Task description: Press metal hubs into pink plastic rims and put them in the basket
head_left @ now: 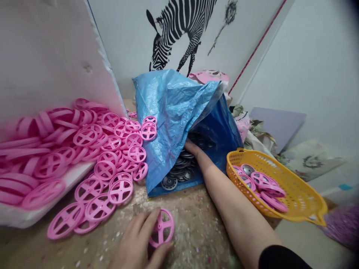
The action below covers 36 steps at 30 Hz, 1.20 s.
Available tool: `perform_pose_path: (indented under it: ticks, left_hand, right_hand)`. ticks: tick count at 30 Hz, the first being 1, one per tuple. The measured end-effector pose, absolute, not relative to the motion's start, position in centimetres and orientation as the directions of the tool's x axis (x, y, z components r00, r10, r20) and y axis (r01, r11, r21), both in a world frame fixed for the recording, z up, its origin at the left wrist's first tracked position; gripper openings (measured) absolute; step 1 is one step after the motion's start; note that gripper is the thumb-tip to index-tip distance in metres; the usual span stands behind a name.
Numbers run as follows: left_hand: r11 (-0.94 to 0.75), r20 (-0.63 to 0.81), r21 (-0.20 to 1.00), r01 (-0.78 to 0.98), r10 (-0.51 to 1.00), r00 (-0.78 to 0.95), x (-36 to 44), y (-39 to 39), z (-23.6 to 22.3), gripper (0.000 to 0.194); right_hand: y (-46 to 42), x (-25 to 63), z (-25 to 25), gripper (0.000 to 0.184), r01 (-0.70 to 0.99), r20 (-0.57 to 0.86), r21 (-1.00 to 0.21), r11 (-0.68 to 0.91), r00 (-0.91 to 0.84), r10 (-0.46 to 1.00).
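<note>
Between the thumb and fingers of my left hand is a pink spoked wheel, held just at the worktop. My right hand reaches into the mouth of a blue plastic bag. Its fingers are hidden inside the bag, among dark grey discs piled there. One grey disc lies at the bag's front edge. To the left of the bag spreads a heap of pink wheels, some leaning against the bag.
A yellow basket at the right holds pink wheels, at least one with a grey disc. On the left, a white foam box is full of larger pink rings. Behind stands a wall with a zebra picture. The worktop is speckled with scraps.
</note>
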<state>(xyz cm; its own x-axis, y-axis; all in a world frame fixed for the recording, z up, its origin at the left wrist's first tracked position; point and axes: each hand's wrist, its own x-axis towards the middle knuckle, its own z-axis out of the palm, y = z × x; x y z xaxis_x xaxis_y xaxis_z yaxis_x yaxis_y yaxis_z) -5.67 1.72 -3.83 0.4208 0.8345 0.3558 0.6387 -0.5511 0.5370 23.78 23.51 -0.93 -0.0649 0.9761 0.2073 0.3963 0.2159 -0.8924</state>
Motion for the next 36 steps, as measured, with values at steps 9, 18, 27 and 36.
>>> perform_pose_path:
  ticks: [9, 18, 27, 36]
  left_hand:
    - [-0.534, 0.308, 0.576, 0.618, 0.843, 0.441, -5.6, 2.3, -2.3, 0.048]
    - [-0.579, 0.318, 0.534, 0.616, 0.813, 0.488, -5.8, 2.7, -1.6, 0.052]
    - [-0.626, 0.351, 0.509, 0.590, 0.777, 0.522, -5.9, 2.8, -1.0, 0.051]
    - [-0.649, 0.357, 0.497, 0.576, 0.758, 0.546, -6.0, 2.8, -0.7, 0.051]
  right_hand:
    - [20.2, 23.1, -1.6, 0.034, 0.375, 0.199, -0.897, 0.236, -0.135, 0.971]
    - [17.1, 22.7, -2.1, 0.039, 0.477, 0.201, -0.856, 0.198, -0.046, 0.979]
    - [13.7, 22.7, -1.6, 0.046, 0.608, 0.216, -0.768, 0.203, -0.053, 0.975]
    - [10.6, 21.9, 0.5, 0.051, 0.771, 0.183, -0.599, 0.216, -0.131, 0.974]
